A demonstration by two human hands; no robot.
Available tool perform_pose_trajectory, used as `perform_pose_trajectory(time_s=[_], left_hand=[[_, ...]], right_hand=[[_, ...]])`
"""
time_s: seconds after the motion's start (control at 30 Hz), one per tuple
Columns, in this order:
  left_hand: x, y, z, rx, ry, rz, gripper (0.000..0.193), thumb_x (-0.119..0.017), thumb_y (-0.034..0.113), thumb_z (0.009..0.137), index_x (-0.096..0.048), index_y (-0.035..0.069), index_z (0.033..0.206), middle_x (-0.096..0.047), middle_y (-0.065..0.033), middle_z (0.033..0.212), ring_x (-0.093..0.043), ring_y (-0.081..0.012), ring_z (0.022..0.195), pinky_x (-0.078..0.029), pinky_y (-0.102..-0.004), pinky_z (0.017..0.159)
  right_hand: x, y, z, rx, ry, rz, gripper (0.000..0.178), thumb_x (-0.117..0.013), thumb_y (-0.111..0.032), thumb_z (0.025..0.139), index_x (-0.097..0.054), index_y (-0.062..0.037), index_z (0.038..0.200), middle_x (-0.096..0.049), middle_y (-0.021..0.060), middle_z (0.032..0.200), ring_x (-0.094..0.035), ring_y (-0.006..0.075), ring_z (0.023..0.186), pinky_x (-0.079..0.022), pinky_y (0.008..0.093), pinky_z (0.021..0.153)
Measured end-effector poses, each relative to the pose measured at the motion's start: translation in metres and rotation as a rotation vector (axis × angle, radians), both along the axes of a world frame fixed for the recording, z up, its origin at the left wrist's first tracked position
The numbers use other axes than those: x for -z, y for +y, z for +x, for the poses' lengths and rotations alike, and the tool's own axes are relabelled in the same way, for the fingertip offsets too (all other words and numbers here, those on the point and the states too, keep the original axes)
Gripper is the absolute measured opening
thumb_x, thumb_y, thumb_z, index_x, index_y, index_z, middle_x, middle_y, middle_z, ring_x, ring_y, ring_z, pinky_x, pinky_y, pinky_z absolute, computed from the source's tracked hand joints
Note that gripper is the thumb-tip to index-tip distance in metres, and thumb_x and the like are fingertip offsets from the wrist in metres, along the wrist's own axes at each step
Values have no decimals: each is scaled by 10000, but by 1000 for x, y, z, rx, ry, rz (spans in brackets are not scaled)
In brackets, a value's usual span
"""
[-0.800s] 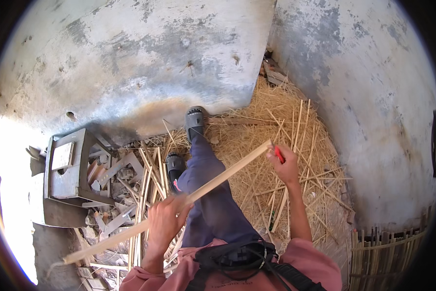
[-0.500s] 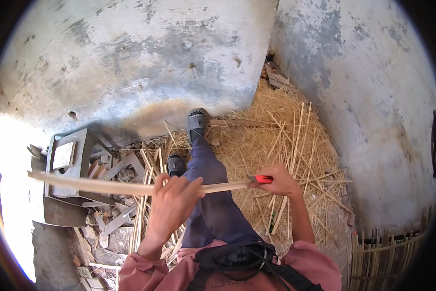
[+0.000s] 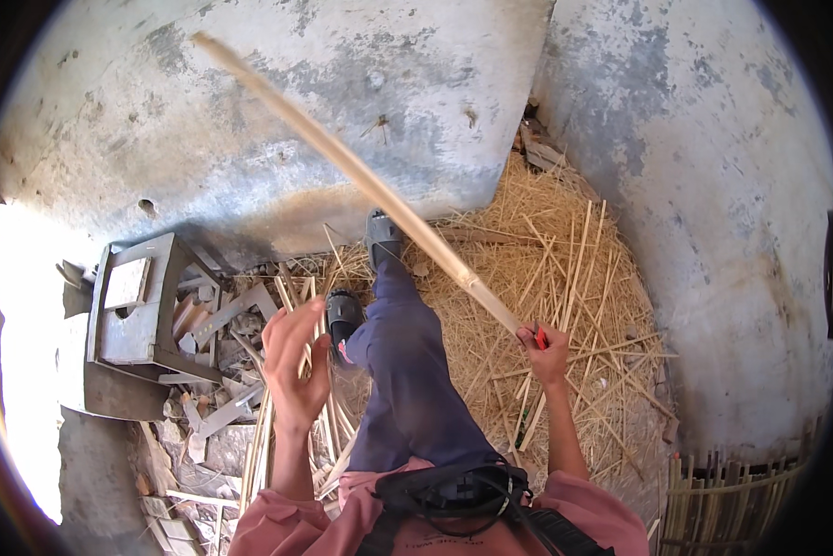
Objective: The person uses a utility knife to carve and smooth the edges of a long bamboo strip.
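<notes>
A long, pale bamboo strip [image 3: 379, 190] slants from lower right to upper left, its far end raised in front of the wall. My right hand [image 3: 548, 355] grips its near end, with a red-handled knife [image 3: 541, 339] held in the same fist; the blade is not visible. A node shows on the strip a short way beyond my fingers. Held up over the debris by my left knee, my left hand [image 3: 296, 361] is off the strip, fingers apart and curved, with nothing in it.
Bamboo shavings [image 3: 500, 250] and loose strips [image 3: 579, 264] cover the floor. A grey wooden box [image 3: 143, 315] stands on the left above scrap wood [image 3: 222, 408]. A slatted bamboo basket [image 3: 732, 505] is at the lower right. Worn plaster walls [image 3: 704, 232] enclose the space.
My left hand has let go of the bamboo strip and moved left. The strip has swung from nearly level to a steep slant, its far end upward, as my right hand shifted slightly right.
</notes>
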State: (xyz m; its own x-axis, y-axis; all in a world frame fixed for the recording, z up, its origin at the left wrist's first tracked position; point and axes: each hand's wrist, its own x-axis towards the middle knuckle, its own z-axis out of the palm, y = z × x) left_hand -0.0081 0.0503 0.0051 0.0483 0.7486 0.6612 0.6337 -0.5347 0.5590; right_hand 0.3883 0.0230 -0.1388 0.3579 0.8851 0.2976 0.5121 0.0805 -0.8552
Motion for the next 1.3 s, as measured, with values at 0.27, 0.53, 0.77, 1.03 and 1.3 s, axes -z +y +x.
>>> perform_pose_trajectory(time_s=[0.27,0.53,0.77,1.03,1.3], left_hand=[[98,-41,-66,-393,11,-108,503,-790,36,864,-640,55,1344,-628,-152,1342,-632,-328,1192,-499,-433,1004],[178,-53,-105,-398,-283,-643,450,-745,196,962,-612,39,1363,-694,-138,1229,-662,-279,1132,-519,-444,980],[130,-49,-65,282,-1064,-532,986,-692,593,950,-222,62,1636,-388,-213,1607,-517,-341,1397,-470,-473,1121],[162,-48,-82,173,-1351,-435,373,-619,306,1061,-595,86,1361,-605,-161,1430,-624,-285,1278,-572,-437,1020],[260,-97,-147,-249,-1783,-273,390,-642,240,1049,-586,9,1359,-607,-125,1377,-651,-209,1161,-582,-298,1054]], right_hand=[[-9,12,9,93,-282,156,118,-851,-104,845,-766,-28,877,-644,68,676,-566,140,590,-427,311,558],[-38,40,-10,-145,-258,184,62,-812,-18,832,-788,-34,886,-705,88,750,-642,168,644,-451,313,562],[-68,70,-49,-325,-310,304,215,-830,-27,759,-810,-76,967,-746,57,849,-710,205,724,-519,302,618],[-87,110,-114,-534,-492,405,350,-809,-53,720,-814,-164,1052,-723,8,1049,-712,161,761,-552,325,640],[-51,109,-96,-354,-201,400,277,-813,-6,802,-776,-104,1058,-645,63,1096,-695,220,789,-553,345,680]])
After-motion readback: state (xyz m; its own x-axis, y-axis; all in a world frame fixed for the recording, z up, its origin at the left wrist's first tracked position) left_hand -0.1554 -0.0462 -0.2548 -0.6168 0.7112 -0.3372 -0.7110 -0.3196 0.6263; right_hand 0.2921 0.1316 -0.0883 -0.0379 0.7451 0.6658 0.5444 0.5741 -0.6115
